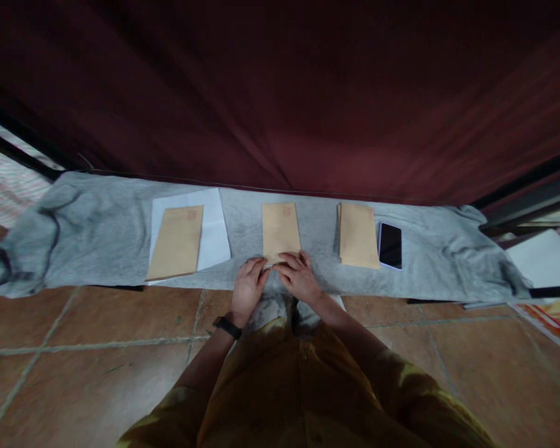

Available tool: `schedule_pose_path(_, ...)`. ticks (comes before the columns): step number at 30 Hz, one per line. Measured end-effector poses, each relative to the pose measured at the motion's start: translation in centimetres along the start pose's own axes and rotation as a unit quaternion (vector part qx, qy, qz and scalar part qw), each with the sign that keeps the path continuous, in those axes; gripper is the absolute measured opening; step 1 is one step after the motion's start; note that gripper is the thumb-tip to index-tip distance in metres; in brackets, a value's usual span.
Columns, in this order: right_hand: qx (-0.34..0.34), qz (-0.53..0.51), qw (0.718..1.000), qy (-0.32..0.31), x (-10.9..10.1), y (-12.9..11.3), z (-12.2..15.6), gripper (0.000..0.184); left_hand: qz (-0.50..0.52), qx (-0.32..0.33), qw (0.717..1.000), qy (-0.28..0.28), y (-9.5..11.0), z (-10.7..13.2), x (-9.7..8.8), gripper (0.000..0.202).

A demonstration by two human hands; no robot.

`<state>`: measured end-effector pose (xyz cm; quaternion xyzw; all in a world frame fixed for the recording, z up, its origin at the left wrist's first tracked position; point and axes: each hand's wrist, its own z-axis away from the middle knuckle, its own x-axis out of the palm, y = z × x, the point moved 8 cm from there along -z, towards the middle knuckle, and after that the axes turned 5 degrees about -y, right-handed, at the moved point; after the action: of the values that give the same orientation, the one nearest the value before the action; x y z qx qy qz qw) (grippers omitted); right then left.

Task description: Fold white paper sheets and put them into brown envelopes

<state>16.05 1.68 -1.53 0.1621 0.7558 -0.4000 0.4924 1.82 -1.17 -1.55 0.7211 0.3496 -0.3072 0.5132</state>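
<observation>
A brown envelope point(280, 229) lies in the middle of a grey cloth point(98, 230) spread on the floor. My left hand point(247, 287) and my right hand point(298, 275) meet at the envelope's near end, fingers curled and pressed on its edge. The left wrist wears a black band point(227, 326). To the left, another brown envelope point(176, 242) rests on white paper sheets point(213, 230). On the right sits a stack of brown envelopes point(357, 235) beside a black phone point(391, 245).
A dark red curtain point(280, 93) hangs right behind the cloth. Brown floor tiles point(98, 348) lie in front of it. White paper and a colourful printed sheet point(548, 311) sit at the far right. My knees in mustard trousers point(308, 386) fill the lower centre.
</observation>
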Motion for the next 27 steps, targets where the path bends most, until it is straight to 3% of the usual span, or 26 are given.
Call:
schedule_pose_path(19, -0.021, -0.017, 1.0, -0.01, -0.1, -0.2, 0.1, 0.035, -0.053, 0.026, 0.997, -0.055, 0.5, -0.7, -0.2, 0.029)
schedule_pose_path(27, -0.01, -0.02, 1.0, 0.002, -0.8, 1.7, 0.7, 0.03, -0.071, 0.047, 0.994, -0.068, 0.8, -1.0, -0.4, 0.028)
